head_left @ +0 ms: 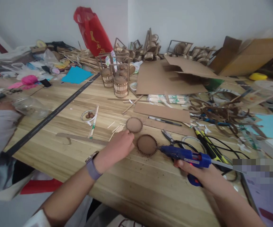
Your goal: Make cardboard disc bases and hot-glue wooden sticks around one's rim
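In the head view my right hand [190,168] is wrapped round a blue hot glue gun [183,153]. Its nozzle points left, at the right rim of a round brown cardboard disc [147,145] with a dark beaded-looking edge. My left hand [123,143] has its fingers curled together at the lower edge of a second, similar disc [134,125]; whatever they pinch is hidden. Left of that disc lie several thin pale wooden sticks [118,128]. Black-handled scissors [168,137] rest behind the glue gun.
Finished small baskets [120,86] in wooden frames stand farther back. Flat cardboard [157,75], a pen [165,121], yellow-black cutters [205,142] and tangled brown strips [209,110] crowd the right. A tape ring [82,116] holds brown beads. Another person's sleeve [5,126] is at left.
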A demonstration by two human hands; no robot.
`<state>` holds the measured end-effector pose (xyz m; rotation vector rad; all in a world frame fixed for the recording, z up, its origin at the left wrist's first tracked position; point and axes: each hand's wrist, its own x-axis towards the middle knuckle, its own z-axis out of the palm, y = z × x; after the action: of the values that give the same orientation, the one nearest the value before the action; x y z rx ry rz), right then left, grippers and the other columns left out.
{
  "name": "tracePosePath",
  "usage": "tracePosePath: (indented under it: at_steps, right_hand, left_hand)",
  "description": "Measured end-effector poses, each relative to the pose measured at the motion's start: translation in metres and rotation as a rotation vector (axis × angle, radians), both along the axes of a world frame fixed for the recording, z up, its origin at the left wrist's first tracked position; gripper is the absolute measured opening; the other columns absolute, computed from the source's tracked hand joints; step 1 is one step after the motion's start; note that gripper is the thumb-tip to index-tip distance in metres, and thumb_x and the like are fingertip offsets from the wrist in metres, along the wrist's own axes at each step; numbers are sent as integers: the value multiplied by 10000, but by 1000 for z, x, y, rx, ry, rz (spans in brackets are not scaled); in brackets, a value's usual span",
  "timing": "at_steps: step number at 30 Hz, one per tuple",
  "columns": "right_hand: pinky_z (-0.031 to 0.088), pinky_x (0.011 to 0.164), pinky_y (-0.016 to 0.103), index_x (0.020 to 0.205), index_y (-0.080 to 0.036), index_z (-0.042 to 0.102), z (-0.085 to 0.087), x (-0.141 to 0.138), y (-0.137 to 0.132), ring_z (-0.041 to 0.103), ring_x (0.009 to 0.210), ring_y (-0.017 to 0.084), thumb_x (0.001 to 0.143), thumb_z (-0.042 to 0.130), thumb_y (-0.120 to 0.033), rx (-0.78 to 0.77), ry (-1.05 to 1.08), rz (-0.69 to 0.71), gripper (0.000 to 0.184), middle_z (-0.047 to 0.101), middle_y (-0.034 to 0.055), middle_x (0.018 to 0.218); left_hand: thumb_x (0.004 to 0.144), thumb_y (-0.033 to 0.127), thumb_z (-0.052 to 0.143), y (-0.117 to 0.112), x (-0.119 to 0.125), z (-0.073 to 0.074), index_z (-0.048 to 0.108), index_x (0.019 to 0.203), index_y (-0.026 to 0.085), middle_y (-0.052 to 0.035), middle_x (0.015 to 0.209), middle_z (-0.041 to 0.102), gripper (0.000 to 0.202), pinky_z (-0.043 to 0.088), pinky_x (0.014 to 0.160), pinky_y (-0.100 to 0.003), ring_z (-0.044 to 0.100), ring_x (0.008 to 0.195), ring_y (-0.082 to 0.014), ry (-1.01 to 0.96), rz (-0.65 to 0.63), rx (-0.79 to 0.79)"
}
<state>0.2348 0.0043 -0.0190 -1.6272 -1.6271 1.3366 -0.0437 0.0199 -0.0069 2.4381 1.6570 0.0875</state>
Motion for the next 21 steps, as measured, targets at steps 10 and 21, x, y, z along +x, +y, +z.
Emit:
tracePosePath:
  at_steps: [10, 21]
  right_hand:
    - [503, 597, 309, 846, -213, 739, 7, -5, -3, 603, 651, 208, 644, 675, -652, 101, -166, 82, 488, 683, 32, 699]
    - [558, 719, 363, 902, -222, 751, 0, 8, 6, 680, 775, 260, 697, 637, -660, 120, -294, 225, 497, 748, 61, 859]
  left_hand:
    - [974, 188, 291, 18, 14, 2, 532, 884, 188, -72, 937, 619, 258, 473, 830, -355, 581, 900, -219, -223, -266, 169]
    - [695, 369, 768, 18, 13, -32, 486, 893, 198, -236, 1410, 462, 385, 388, 1077, -504, 354, 1379, -362, -262, -335, 124]
